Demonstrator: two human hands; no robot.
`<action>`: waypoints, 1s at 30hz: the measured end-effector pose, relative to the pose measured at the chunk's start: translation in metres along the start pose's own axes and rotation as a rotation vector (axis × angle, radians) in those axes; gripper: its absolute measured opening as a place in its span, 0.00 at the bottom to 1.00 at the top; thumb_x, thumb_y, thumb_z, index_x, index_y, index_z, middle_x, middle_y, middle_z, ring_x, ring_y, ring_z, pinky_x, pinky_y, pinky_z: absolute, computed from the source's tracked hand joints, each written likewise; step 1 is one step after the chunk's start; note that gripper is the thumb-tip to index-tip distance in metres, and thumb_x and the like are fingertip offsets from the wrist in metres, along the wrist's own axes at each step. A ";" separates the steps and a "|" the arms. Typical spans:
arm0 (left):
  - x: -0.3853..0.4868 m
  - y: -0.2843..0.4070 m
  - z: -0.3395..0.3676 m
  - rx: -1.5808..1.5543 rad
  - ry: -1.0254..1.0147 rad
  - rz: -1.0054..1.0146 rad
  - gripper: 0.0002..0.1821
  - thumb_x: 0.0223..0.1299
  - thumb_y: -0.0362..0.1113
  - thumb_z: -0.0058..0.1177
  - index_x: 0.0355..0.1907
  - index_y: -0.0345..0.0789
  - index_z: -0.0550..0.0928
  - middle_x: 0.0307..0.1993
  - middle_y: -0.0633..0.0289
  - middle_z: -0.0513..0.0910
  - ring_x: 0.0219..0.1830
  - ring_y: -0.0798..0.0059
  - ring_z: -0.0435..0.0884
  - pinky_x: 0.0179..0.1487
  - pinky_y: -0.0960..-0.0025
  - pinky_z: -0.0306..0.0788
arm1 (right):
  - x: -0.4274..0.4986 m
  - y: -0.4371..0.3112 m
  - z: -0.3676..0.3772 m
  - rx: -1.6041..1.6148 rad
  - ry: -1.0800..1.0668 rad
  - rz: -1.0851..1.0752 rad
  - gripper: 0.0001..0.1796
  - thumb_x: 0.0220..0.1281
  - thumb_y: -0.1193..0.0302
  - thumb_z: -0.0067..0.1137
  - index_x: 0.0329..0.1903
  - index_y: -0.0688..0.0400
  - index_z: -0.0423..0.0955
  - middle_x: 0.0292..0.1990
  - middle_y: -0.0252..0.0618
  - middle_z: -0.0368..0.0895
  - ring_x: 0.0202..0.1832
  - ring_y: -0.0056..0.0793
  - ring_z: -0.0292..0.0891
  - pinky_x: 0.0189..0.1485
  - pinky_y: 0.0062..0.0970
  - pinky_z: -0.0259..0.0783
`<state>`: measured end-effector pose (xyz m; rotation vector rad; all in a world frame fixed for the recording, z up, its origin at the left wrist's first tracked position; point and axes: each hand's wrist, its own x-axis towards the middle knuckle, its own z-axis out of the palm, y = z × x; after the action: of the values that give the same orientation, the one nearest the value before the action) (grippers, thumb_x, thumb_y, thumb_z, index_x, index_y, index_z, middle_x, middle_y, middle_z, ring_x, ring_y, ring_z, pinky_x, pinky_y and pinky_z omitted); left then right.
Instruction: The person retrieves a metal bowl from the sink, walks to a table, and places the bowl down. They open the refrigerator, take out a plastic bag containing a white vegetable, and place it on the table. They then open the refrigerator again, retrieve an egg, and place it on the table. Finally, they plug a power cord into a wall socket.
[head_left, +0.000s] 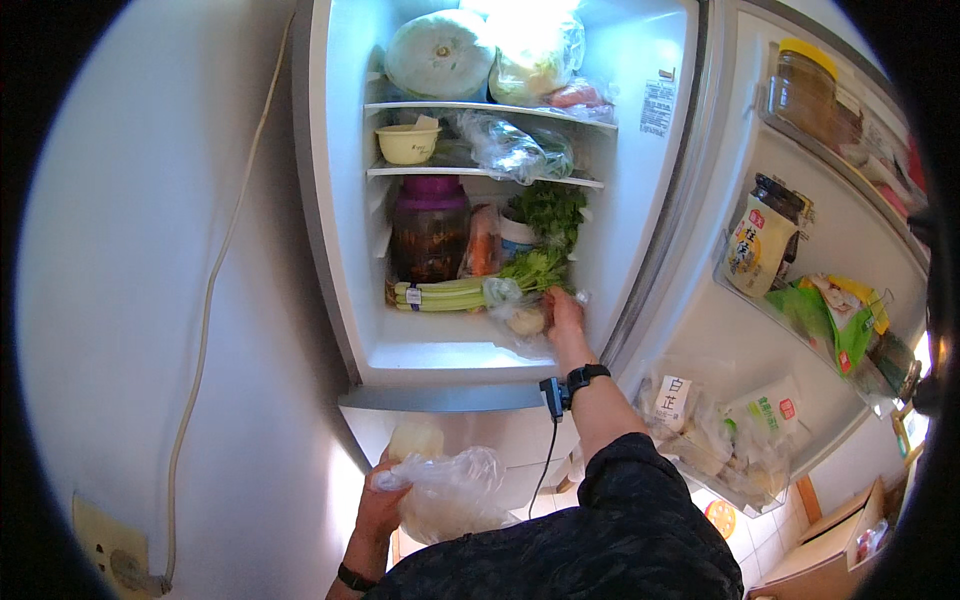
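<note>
Below the open fridge's floor, my left hand (382, 499) grips a knotted clear plastic bag (454, 495) with pale contents that I cannot make out; a pale, rounded item (416, 440) shows just above it. My right hand (562, 313) reaches into the lowest compartment and touches a clear plastic bag (525, 321) with a whitish item inside. Whether its fingers are closed on that bag is hard to tell. Behind the bag lies a bunch of celery (450, 293), its leaves towards the right, near my fingers.
A purple-lidded jar (431, 232), bagged carrots (484, 240) and leafy greens (551, 214) stand behind the celery. Shelves above hold a cream bowl (407, 144), bagged vegetables and a winter melon (441, 54). The open door (675, 300) carries jars and packets at right. A cable hangs from my right wrist.
</note>
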<state>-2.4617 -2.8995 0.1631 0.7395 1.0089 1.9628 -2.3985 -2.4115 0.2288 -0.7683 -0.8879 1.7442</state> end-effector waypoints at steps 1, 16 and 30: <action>0.001 0.000 0.000 0.013 -0.015 0.006 0.15 0.55 0.23 0.56 0.47 0.26 0.80 0.60 0.58 0.73 0.58 0.66 0.75 0.61 0.65 0.69 | -0.003 -0.001 -0.002 -0.060 -0.032 -0.027 0.10 0.63 0.66 0.59 0.39 0.60 0.78 0.34 0.34 0.80 0.34 0.29 0.75 0.36 0.32 0.74; 0.003 -0.011 0.004 -0.043 -0.035 -0.005 0.15 0.54 0.20 0.56 0.46 0.26 0.81 0.65 0.59 0.68 0.61 0.65 0.74 0.62 0.64 0.69 | -0.126 -0.117 0.089 -1.199 -0.303 -1.070 0.11 0.56 0.68 0.59 0.41 0.59 0.79 0.34 0.45 0.84 0.35 0.38 0.80 0.41 0.34 0.75; -0.013 0.008 -0.002 0.069 0.149 0.123 0.19 0.55 0.21 0.51 0.52 0.29 0.75 0.47 0.53 0.81 0.49 0.62 0.81 0.54 0.60 0.76 | -0.076 -0.300 0.227 -1.117 0.157 -1.302 0.40 0.46 0.55 0.69 0.62 0.59 0.66 0.56 0.49 0.71 0.60 0.51 0.66 0.62 0.42 0.65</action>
<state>-2.4593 -2.9142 0.1675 0.7162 1.1482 2.1232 -2.4171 -2.4609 0.6092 -0.6719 -1.7133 -0.0416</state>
